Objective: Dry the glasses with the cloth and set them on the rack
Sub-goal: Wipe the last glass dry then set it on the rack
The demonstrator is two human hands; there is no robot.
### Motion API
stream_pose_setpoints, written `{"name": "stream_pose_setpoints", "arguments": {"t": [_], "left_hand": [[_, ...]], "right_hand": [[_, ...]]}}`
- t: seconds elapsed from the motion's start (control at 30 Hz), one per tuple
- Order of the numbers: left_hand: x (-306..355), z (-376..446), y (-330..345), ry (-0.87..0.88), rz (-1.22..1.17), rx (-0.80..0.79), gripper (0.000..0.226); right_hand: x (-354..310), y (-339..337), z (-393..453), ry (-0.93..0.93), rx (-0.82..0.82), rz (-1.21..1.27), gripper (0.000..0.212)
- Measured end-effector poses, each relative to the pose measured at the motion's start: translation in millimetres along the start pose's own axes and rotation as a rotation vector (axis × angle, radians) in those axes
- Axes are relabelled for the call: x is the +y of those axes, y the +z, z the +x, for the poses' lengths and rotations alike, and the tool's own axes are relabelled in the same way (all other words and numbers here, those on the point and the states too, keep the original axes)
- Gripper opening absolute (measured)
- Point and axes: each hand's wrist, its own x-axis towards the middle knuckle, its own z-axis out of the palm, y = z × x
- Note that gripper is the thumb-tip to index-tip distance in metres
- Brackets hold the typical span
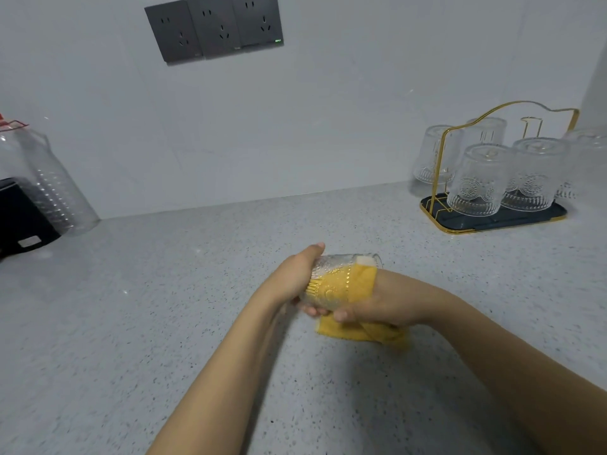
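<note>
far left: a clear plastic bottle stands against the wall, with a black box just in front of it on the counter.
wall: a grey bank of sockets sits high on the wall.
counter: speckled grey counter under my arms.
my left hand: my left hand is curled round the base end of the glass, holding it tilted on its side above the counter.
glass: patterned clear glass, mouth pointing right, between my two hands.
cloth: the yellow cloth is pushed into the glass and hangs out below my right hand.
my right hand: my right hand grips the cloth, fingers tucked into it at the mouth of the glass.
right: the rack, a dark tray with a gold wire frame, stands by the wall well apart from my hands.
on the rack: upturned glasses stand in it, close together.
</note>
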Motion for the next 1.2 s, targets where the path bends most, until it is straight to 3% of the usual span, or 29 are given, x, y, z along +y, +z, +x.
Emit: {"name": "stream_pose_setpoints", "arguments": {"t": [0.1,0.3,0.43,0.57,0.63,0.7,0.77,0.83,0.9,1.07,1.2], "left_hand": [[-3.8,2.2,5.8,0.082,-0.065,0.037,0.066],[-30.9,20.2,23.4,0.691,-0.201,0.183,0.04],[-28.7,23.4,27.8,0.832,-0.116,0.327,0.03],[-14.6,17.2,23.8,0.727,-0.149,0.324,0.039],[-6.9,14.4,19.9,0.504,-0.055,0.263,0.051],[-2.5,11.8,13.7,0.242,-0.006,0.097,0.061],[-2.0,8.4,7.2,0.076,0.008,-0.052,0.069],[-5.0,7.5,5.4,0.057,0.056,-0.081,0.076],[-8.4,7.1,8.9,0.18,0.008,-0.012,0.075],[-30.1,18.2,21.3,0.747,-0.23,0.131,0.044],[-33.9,24.4,25.3,0.885,-0.239,0.244,0.028]], "right_hand": [[9.1,-3.3,0.7,0.04,0.057,0.111,0.04],[16.2,-26.6,1.1,0.102,0.165,0.995,0.076],[16.7,-24.3,0.9,0.096,0.169,0.929,0.066],[7.3,-21.5,-4.1,0.06,0.131,0.642,0.066],[-3.0,-17.4,-7.9,0.065,0.091,0.334,0.045],[-8.3,-14.2,-9.8,0.101,0.045,0.131,0.029],[-10.6,-12.6,-11.0,0.144,-0.02,0.096,0.032],[-8.9,-10.2,-9.6,0.124,-0.023,0.116,0.036],[0.2,-13.1,-8.2,0.112,0.038,0.227,0.042],[17.1,-22.9,-2.9,0.149,0.172,0.858,0.084],[17.4,-17.7,-1.6,0.11,0.122,0.882,0.082]]}}
